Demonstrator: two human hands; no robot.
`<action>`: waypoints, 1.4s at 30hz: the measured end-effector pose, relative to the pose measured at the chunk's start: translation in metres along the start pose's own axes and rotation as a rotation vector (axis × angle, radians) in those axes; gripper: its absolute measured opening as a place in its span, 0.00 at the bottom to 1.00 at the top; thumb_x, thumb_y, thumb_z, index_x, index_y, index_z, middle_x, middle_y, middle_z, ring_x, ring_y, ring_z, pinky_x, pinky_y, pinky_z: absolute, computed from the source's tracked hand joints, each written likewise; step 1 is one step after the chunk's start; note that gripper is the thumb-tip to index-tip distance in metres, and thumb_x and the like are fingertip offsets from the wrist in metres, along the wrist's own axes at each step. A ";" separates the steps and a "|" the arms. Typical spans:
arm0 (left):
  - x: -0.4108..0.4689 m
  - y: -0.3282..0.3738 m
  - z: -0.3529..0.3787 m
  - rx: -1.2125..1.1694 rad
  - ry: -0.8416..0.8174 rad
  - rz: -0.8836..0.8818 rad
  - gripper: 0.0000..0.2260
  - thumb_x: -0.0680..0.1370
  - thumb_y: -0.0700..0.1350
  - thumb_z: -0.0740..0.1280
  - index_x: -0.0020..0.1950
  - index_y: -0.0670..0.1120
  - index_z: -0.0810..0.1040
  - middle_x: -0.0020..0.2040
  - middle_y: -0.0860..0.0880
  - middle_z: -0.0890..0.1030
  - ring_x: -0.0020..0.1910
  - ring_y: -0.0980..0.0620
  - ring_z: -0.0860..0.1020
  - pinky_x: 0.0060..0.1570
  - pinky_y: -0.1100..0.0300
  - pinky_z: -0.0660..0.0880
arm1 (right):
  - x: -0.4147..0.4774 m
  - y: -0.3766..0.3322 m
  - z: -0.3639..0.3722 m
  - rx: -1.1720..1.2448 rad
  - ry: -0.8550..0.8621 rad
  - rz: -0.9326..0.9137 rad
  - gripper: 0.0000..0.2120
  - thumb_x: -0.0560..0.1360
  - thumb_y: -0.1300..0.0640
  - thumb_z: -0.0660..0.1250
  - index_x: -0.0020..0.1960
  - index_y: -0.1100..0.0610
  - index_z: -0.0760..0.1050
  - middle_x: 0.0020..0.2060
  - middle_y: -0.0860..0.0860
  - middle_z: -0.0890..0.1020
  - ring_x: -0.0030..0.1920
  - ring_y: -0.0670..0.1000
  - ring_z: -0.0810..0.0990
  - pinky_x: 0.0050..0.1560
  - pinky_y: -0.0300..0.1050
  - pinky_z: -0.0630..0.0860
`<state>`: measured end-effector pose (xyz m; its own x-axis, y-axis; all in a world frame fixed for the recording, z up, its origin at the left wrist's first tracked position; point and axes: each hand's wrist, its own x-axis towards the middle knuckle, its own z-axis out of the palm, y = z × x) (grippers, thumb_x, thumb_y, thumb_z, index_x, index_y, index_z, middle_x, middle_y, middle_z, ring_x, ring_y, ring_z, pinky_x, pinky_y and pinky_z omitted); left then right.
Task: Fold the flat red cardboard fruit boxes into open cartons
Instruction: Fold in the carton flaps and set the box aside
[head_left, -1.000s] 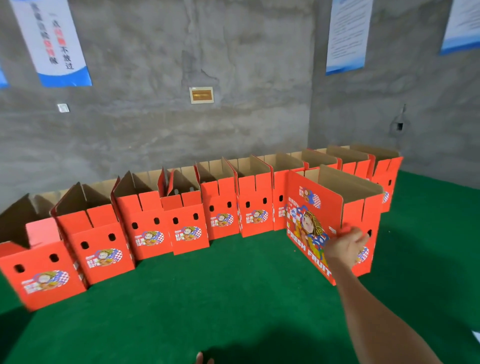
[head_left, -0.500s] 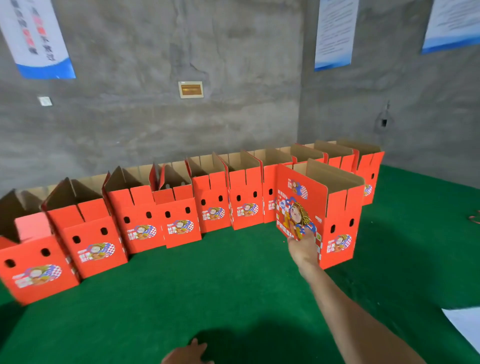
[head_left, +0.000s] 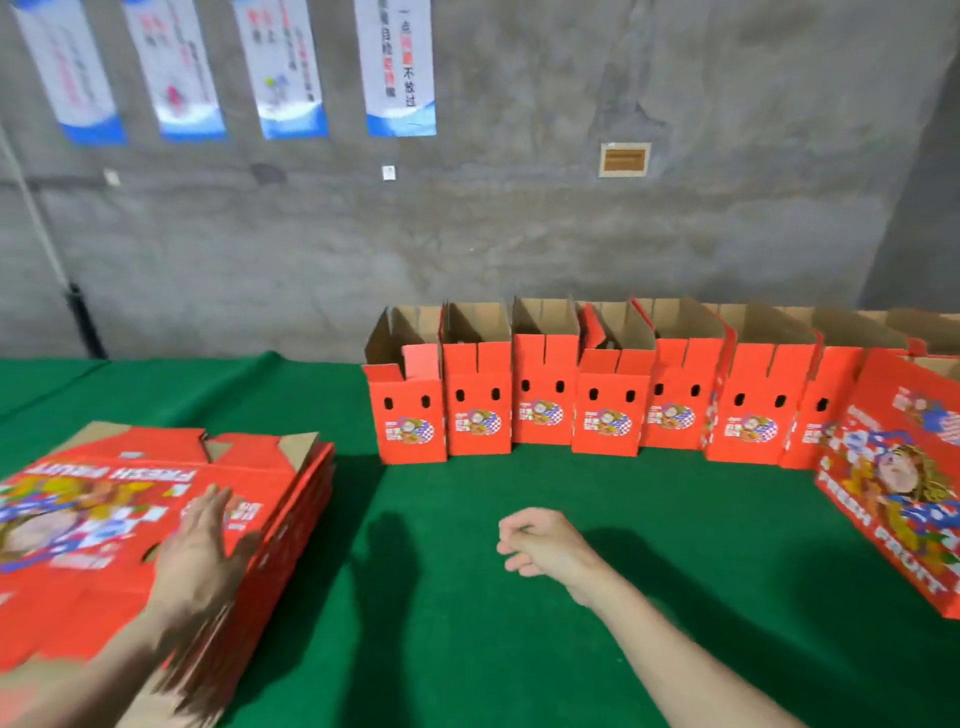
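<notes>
Head view. Our left hand (head_left: 200, 556), lower left of the frame, lies flat on the stack of flat red boxes (head_left: 98, 587): fingers straight, thumb spread toward the stack's right edge, gripping nothing. Our right hand (head_left: 540, 543), at centre, hangs over the green mat (head_left: 457, 639) with fingers loosely curled and nothing in it.

Edges and room: the stack's right side shows many thin layered edges, a bit staggered, with notched flaps at its far end. A wide bare strip of mat runs between the stack and the row of folded cartons (head_left: 545, 400), which stands across the middle right along the concrete wall (head_left: 519, 244), box touching box. One more open carton (head_left: 893, 509) stands nearer at the right edge, angled, cut off by the frame. The mat on the far left, behind the stack, is open too.

Materials: glossy red printed cardboard with raw brown insides; upright cartons are tall and rectangular, tops open, with two oval holes and a round label on each front. The mat looks like short fuzzy felt. The wall is rough grey, with glossy hanging posters (head_left: 400, 67) and a small plaque (head_left: 624, 159).
</notes>
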<state>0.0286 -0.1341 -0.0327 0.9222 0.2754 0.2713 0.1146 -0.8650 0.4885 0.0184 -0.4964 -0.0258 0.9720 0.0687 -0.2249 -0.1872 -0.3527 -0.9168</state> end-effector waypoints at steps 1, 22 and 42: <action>0.006 -0.019 -0.016 0.010 0.025 -0.015 0.28 0.75 0.39 0.70 0.72 0.34 0.65 0.73 0.35 0.64 0.73 0.38 0.63 0.70 0.45 0.62 | 0.005 -0.010 0.028 -0.043 -0.039 -0.020 0.04 0.77 0.61 0.64 0.50 0.55 0.76 0.45 0.55 0.81 0.41 0.49 0.79 0.43 0.38 0.75; -0.058 -0.107 -0.016 0.059 -0.186 0.204 0.13 0.78 0.57 0.61 0.56 0.55 0.80 0.60 0.58 0.79 0.60 0.55 0.74 0.58 0.60 0.66 | 0.036 -0.051 0.274 0.243 -0.071 0.279 0.17 0.80 0.54 0.62 0.63 0.65 0.72 0.58 0.64 0.79 0.51 0.58 0.80 0.49 0.47 0.78; -0.071 -0.006 -0.052 -0.384 -0.149 0.451 0.07 0.75 0.39 0.69 0.52 0.46 0.84 0.55 0.52 0.80 0.58 0.55 0.75 0.57 0.69 0.66 | -0.018 -0.097 0.141 0.742 0.319 -0.146 0.04 0.73 0.61 0.71 0.48 0.56 0.79 0.37 0.53 0.85 0.35 0.52 0.83 0.36 0.45 0.79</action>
<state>-0.0566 -0.1263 -0.0118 0.8938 -0.1687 0.4156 -0.4151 -0.6620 0.6240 -0.0008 -0.3316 0.0206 0.9666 -0.2424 -0.0839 0.0081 0.3559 -0.9345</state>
